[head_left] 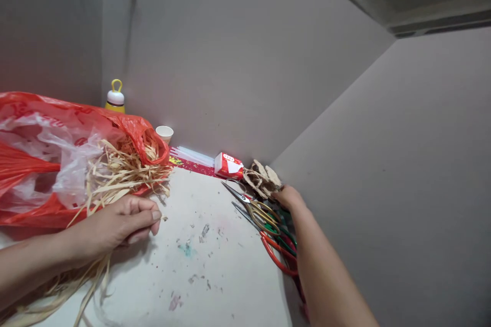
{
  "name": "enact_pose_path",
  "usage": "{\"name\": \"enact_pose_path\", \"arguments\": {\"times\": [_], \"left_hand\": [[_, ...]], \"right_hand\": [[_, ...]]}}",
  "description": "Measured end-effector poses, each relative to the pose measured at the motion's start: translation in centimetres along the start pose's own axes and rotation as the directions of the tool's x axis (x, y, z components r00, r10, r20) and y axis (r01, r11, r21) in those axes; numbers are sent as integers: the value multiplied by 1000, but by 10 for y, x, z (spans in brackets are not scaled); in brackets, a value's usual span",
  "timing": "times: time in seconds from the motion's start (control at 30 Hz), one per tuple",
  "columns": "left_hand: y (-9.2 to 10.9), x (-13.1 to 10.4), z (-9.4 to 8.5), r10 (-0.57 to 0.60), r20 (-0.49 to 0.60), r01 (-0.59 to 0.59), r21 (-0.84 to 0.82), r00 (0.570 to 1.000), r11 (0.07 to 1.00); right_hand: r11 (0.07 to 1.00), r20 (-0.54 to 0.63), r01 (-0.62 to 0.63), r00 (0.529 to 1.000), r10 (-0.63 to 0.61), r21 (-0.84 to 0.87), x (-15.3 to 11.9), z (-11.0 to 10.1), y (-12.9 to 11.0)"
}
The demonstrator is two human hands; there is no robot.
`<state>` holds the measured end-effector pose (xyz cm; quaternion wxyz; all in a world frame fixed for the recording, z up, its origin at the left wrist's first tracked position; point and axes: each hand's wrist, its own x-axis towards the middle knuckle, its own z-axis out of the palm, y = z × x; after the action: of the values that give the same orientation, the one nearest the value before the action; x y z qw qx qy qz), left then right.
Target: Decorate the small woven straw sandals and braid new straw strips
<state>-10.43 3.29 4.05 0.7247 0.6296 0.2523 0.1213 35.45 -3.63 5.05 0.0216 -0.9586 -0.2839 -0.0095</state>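
Note:
My left hand [132, 218] is closed above the white table [226, 265], and a small pale tip, like raffia, pokes out between thumb and finger. Long raffia strands [123, 176] spill from a red plastic bag [38, 217] behind it and also trail below the wrist. At the table's far right corner, my right hand [287, 198] reaches to a bundle of brown, rough-textured pieces [263, 179]. Its fingers are mostly hidden there. Several scissors lie beside that forearm, among them a gold-handled pair [263, 217] and a red-handled pair [274, 255].
Along the back edge stand a yellow bottle [115, 98], a paper cup [164, 134] and a red tissue pack [229, 165]. White sticks [194, 156] lie on a red strip [199, 167]. Grey walls rise close behind and to the right.

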Motion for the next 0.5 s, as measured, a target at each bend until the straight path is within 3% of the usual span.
{"name": "enact_pose_path", "arguments": {"times": [0.07, 0.17, 0.33, 0.5], "left_hand": [[0, 1, 0, -12, 1, 12, 4, 1000, 1000], [0, 1, 0, -28, -5, 28, 19, 1000, 999], [-5, 3, -3, -24, 7, 23, 36, 1000, 999], [-9, 5, -5, -15, 10, 15, 27, 1000, 1000]], "right_hand": [[998, 5, -69, 998, 69, -7, 1, 3, -2], [994, -83, -109, 991, 107, -12, -1, 8, -7], [999, -203, -11, 979, 21, 52, -5, 11, -14], [967, -358, 54, 933, 41, 251, -3, -9, -9]]}}
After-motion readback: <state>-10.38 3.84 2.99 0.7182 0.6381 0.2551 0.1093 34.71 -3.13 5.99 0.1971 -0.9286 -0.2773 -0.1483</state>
